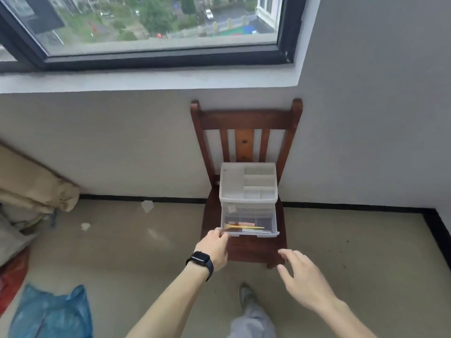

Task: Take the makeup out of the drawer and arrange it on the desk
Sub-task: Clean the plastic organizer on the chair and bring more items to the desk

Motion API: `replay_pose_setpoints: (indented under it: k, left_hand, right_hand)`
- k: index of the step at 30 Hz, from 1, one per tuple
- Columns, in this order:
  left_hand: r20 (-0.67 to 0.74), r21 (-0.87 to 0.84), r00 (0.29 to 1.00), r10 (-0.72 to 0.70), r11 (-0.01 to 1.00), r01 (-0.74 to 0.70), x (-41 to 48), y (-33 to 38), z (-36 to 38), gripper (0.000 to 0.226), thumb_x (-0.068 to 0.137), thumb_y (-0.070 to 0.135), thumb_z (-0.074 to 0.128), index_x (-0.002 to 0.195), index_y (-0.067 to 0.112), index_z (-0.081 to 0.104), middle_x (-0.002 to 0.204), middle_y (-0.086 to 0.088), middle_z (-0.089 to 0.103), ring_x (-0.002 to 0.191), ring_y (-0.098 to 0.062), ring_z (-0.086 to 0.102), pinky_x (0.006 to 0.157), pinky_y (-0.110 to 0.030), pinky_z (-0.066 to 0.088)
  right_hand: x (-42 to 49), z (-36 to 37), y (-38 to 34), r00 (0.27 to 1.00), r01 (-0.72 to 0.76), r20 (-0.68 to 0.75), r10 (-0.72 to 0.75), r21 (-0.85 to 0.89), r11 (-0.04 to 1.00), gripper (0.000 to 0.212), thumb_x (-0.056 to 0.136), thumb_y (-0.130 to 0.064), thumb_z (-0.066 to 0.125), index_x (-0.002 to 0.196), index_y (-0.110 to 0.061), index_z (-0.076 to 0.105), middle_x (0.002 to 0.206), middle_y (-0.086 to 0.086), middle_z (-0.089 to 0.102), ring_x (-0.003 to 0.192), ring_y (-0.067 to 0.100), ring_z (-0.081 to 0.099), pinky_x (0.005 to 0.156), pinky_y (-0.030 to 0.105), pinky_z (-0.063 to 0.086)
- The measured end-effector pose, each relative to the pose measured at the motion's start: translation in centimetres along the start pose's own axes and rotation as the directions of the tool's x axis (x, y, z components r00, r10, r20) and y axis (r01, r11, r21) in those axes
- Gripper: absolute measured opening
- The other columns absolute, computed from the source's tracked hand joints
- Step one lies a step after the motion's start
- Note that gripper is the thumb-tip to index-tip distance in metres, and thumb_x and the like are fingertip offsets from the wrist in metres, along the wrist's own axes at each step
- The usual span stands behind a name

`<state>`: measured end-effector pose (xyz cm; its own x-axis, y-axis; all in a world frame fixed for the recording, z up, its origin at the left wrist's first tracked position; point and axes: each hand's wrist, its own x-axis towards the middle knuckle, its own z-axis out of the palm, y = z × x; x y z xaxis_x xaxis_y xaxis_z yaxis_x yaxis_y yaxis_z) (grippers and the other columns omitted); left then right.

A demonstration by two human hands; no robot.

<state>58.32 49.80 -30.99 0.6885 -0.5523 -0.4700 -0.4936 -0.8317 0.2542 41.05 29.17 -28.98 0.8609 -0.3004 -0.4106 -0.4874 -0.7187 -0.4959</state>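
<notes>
A clear plastic organizer [248, 181] with empty top compartments stands on a dark wooden chair [246, 123]. Its drawer [250, 222] is pulled out toward me. Inside lie a yellow-handled brush [244, 226], a pink item [246, 223] and a dark palette [263, 220]. My left hand [216, 247], with a black watch on the wrist, grips the drawer's front left corner. My right hand [302, 276] hovers open in front of the chair seat, below and to the right of the drawer, touching nothing.
The chair stands against a white wall under a window [156, 28]. A blue plastic bag [51, 313] and a red bag [12, 276] lie on the floor at the left, with a rolled beige bundle [36, 186] above. My leg and shoe [246, 296] are below the chair.
</notes>
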Motion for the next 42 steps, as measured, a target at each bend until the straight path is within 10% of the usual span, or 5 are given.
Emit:
replay_pose_setpoints:
  k: [12, 20, 26, 32, 42]
  left_hand:
    - [0.120, 0.450, 0.948, 0.294, 0.835, -0.316, 17.1, -3.2, 5.1, 0.048, 0.102, 0.017, 0.043, 0.148, 0.013, 0.030, 0.157, -0.024, 0.023, 0.146, -0.038, 0.020, 0.122, -0.048, 0.010]
    - [0.076, 0.583, 0.961, 0.266, 0.770, -0.259, 20.5, -4.7, 7.4, 0.061, 0.103, 0.017, 0.043, 0.155, 0.021, 0.013, 0.153, -0.030, 0.027, 0.138, -0.044, 0.033, 0.117, -0.050, 0.021]
    - [0.011, 0.619, 0.919, 0.395, 0.719, -0.316, 21.1, -4.6, 7.0, 0.032, 0.081, 0.028, 0.072, 0.114, 0.028, 0.068, 0.104, -0.009, 0.070, 0.092, -0.026, 0.067, 0.091, -0.035, 0.049]
    - [-0.059, 0.601, 0.883, 0.466, 0.723, -0.341, 21.7, -4.9, 6.7, 0.012, 0.080, 0.024, 0.071, 0.092, 0.020, 0.072, 0.092, -0.012, 0.072, 0.071, -0.024, 0.069, 0.074, -0.029, 0.053]
    - [-0.147, 0.444, 0.848, 0.508, 0.800, -0.403, 20.2, -5.3, 4.8, 0.021, 0.089, 0.017, 0.052, 0.096, 0.010, 0.070, 0.080, -0.004, 0.070, 0.065, -0.023, 0.066, 0.068, -0.032, 0.054]
  right_hand:
    - [20.5, 8.2, 0.1, 0.962, 0.183, 0.250, -0.106, -0.310, 0.933, 0.083, 0.088, -0.049, 0.067, 0.156, -0.024, 0.025, 0.160, 0.004, 0.028, 0.149, 0.025, 0.023, 0.118, 0.043, 0.030]
    - [23.8, 12.6, 0.9, 0.971, 0.168, 0.229, -0.074, -0.427, 0.889, 0.072, 0.087, -0.018, 0.065, 0.150, -0.016, 0.033, 0.147, 0.010, 0.038, 0.133, 0.030, 0.039, 0.105, 0.040, 0.040]
    - [24.7, 12.8, 1.7, 0.968, 0.224, 0.201, -0.150, -0.429, 0.875, 0.046, 0.085, -0.016, 0.069, 0.128, -0.015, 0.052, 0.123, 0.010, 0.055, 0.111, 0.031, 0.052, 0.086, 0.039, 0.046]
    - [25.0, 12.8, 3.3, 0.927, 0.375, 0.174, -0.333, -0.491, 0.786, 0.045, 0.064, -0.029, 0.093, 0.096, -0.013, 0.066, 0.089, 0.006, 0.065, 0.075, 0.026, 0.064, 0.060, 0.034, 0.049]
    - [25.6, 11.2, 4.2, 0.852, 0.514, 0.189, -0.489, -0.485, 0.707, 0.050, 0.096, -0.067, 0.041, 0.101, -0.020, 0.059, 0.092, 0.003, 0.064, 0.073, 0.024, 0.065, 0.059, 0.033, 0.047]
